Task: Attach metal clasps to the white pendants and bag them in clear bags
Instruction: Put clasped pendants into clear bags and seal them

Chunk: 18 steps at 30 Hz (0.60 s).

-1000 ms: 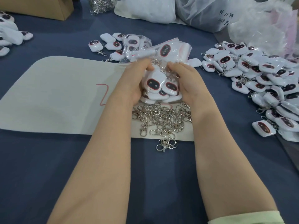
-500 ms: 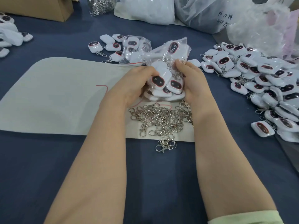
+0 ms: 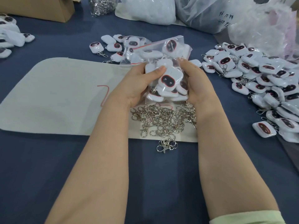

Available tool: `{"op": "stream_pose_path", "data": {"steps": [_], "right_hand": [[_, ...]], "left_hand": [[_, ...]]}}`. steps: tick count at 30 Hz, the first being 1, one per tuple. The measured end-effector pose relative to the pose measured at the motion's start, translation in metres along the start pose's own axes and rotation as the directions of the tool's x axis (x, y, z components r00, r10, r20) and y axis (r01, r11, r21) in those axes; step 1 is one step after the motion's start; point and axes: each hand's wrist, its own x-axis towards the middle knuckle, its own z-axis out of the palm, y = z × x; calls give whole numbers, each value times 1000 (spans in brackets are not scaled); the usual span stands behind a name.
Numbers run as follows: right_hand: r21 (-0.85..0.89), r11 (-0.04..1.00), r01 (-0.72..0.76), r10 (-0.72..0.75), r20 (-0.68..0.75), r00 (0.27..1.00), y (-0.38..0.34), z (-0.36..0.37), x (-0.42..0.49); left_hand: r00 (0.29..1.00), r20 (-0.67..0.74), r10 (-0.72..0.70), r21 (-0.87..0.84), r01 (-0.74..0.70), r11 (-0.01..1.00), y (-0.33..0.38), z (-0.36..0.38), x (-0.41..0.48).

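Note:
A clear bag (image 3: 168, 81) stuffed with several white pendants with dark oval faces is held between both hands above the beige mat (image 3: 61, 97). My left hand (image 3: 139, 84) grips its left side, thumb pressed on a pendant. My right hand (image 3: 195, 81) grips its right side. A heap of loose metal clasps (image 3: 163, 120) lies on the mat just below the bag. A big pile of white pendants (image 3: 262, 81) with clasps spreads out at the right.
More filled clear bags (image 3: 155, 49) and loose pendants (image 3: 105, 46) lie behind my hands. A cardboard box (image 3: 38, 8) sits at the far left, a clasp heap (image 3: 102, 5) and large plastic sacks (image 3: 210, 12) at the back. More pendants (image 3: 9, 36) lie at the left edge.
The bag has been squeezed and shifted between my hands; my left thumb now presses onto a pendant at its front, and the pendants inside have settled lower.

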Motion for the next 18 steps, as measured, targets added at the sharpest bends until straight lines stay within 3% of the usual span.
{"op": "stream_pose_path", "data": {"steps": [5, 11, 18], "right_hand": [[-86, 996, 17, -15, 29, 999, 0, -2, 1], [22, 994, 104, -104, 32, 994, 0, -3, 0], [93, 991, 99, -108, 88, 990, 1, -1, 1]], "left_hand": [[996, -82, -28, -24, 26, 999, -2, 2, 1], [994, -67, -91, -81, 85, 993, 0, 2, 3], [993, -112, -29, -68, 22, 997, 0, 3, 2]]}}
